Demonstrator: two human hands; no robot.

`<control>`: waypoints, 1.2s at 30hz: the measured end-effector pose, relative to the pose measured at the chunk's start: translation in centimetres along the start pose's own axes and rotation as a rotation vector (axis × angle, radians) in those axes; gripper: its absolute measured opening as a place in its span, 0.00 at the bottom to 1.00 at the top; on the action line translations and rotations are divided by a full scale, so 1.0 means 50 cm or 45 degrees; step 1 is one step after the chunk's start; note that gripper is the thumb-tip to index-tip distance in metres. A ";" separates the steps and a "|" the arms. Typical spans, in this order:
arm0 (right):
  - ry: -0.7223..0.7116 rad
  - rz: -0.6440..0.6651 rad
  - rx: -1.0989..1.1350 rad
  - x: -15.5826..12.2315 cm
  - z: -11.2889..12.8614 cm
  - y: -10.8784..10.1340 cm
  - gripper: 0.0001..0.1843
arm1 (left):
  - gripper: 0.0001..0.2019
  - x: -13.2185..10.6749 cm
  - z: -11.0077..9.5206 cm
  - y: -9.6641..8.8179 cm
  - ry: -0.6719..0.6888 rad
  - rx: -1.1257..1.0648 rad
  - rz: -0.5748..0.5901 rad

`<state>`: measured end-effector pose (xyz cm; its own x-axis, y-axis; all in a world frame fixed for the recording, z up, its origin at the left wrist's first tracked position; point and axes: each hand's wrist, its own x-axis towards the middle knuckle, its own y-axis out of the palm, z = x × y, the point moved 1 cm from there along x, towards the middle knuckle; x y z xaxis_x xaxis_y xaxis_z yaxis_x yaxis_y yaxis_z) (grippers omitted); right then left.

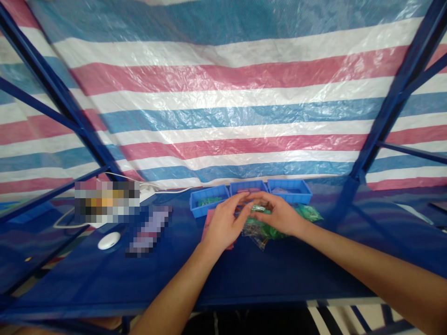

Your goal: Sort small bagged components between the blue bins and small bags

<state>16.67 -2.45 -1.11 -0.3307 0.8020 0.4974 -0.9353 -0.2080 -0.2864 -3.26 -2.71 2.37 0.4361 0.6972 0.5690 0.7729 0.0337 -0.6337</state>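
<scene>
Both hands meet above the blue table in front of the bins. Between their fingertips is a small shiny green piece [258, 208], too small to make out its kind. My right hand [281, 211] closes on it with curled fingers and thumb. My left hand [226, 221] is closed too, with its fingertips at the left end of the piece. Beneath the hands lie clear plastic bags [256, 236] and green bagged material [274, 231]. A pink sheet or packet [208, 221] is partly hidden under my left hand.
Behind the hands stand three blue bins: a left bin [199, 211] with green pieces, a middle bin [246, 185] with pink pieces, and a right bin [296, 190]. A green packet [309, 212] lies right. A white oval object [109, 240] lies left, near blurred items and cables.
</scene>
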 end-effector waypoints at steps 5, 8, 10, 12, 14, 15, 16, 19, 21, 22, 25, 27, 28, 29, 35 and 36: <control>0.103 -0.177 0.172 0.004 -0.011 -0.005 0.26 | 0.16 0.001 0.013 0.004 -0.074 -0.083 -0.001; 0.149 -0.233 0.199 0.005 -0.012 -0.004 0.25 | 0.14 0.002 0.014 0.004 -0.065 -0.104 -0.050; 0.161 -0.252 0.223 0.006 -0.012 -0.003 0.23 | 0.14 0.003 0.013 0.005 -0.060 -0.123 -0.073; 0.152 -0.269 0.253 0.008 -0.012 -0.002 0.21 | 0.14 0.003 0.011 0.005 -0.035 -0.119 -0.090; 0.164 -0.299 0.277 0.010 -0.011 -0.005 0.22 | 0.14 0.002 0.008 0.003 0.038 -0.081 -0.108; 0.186 -0.317 0.290 0.010 -0.011 -0.007 0.24 | 0.13 0.002 0.006 0.002 0.093 -0.057 -0.109; 0.214 -0.332 0.308 0.011 -0.010 -0.010 0.26 | 0.13 0.001 0.004 0.002 0.148 -0.035 -0.097; 0.277 -0.351 0.357 0.010 -0.007 -0.018 0.31 | 0.18 -0.002 0.003 0.003 0.238 0.013 -0.026; 0.297 -0.331 0.366 0.009 -0.006 -0.020 0.29 | 0.19 -0.002 0.008 0.004 0.239 0.035 -0.009; 0.306 -0.313 0.368 0.008 -0.006 -0.020 0.27 | 0.18 -0.002 0.012 0.004 0.241 0.042 -0.013; 0.329 -0.263 0.405 0.008 -0.007 -0.014 0.20 | 0.18 -0.002 0.022 0.004 0.269 0.036 -0.035; 0.336 -0.245 0.449 0.009 -0.006 -0.009 0.18 | 0.15 -0.003 0.025 0.002 0.280 0.024 -0.050; 0.340 -0.239 0.472 0.009 -0.004 -0.007 0.19 | 0.14 -0.003 0.024 0.000 0.279 0.019 -0.059; 0.345 -0.231 0.495 0.010 -0.001 -0.006 0.20 | 0.13 -0.003 0.023 -0.001 0.274 0.013 -0.069; 0.330 -0.056 0.548 0.004 0.021 -0.009 0.24 | 0.09 -0.005 0.004 -0.008 0.200 -0.009 -0.138; 0.312 -0.028 0.540 0.003 0.024 -0.012 0.23 | 0.08 -0.005 0.001 -0.009 0.183 -0.007 -0.147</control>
<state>17.02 -2.88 0.09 -0.3183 0.9065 0.2775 -0.9276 -0.3582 0.1062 -3.76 -2.84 2.51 0.4056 0.5793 0.7070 0.8240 0.1030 -0.5571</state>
